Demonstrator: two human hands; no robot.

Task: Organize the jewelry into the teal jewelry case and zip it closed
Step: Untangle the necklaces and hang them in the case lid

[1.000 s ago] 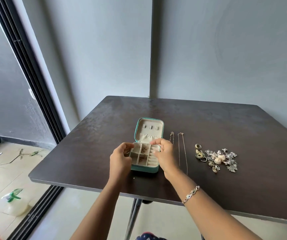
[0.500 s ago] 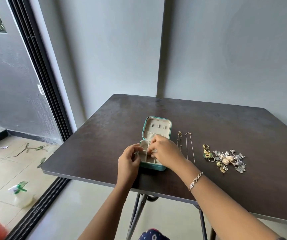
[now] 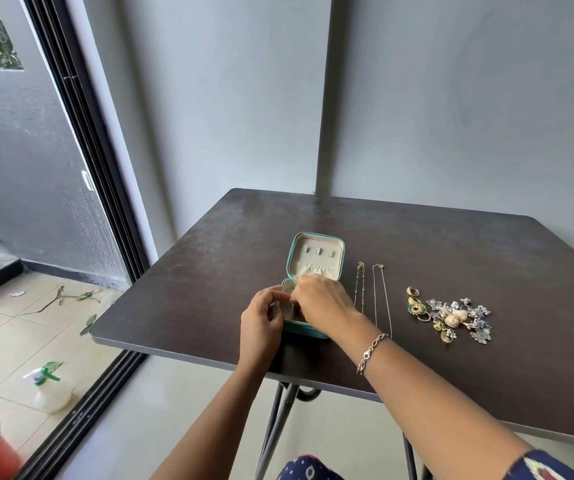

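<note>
The bracelet sits on the right wrist, nearest the camera. Ahead of it, the left hand curls its fingers and thumb against the left wall of the teal case, gripping it near the front edge of the table. The right hand covers the case's open tray from the right, its fingers bent down together into the compartments. Whether they pinch anything is hidden. Behind the knuckles the lid stands upright, cream inside. Just right of the case two thin necklaces lie straight, side by side. Beyond them are rings and a heap of brooches, all apart from both hands.
</note>
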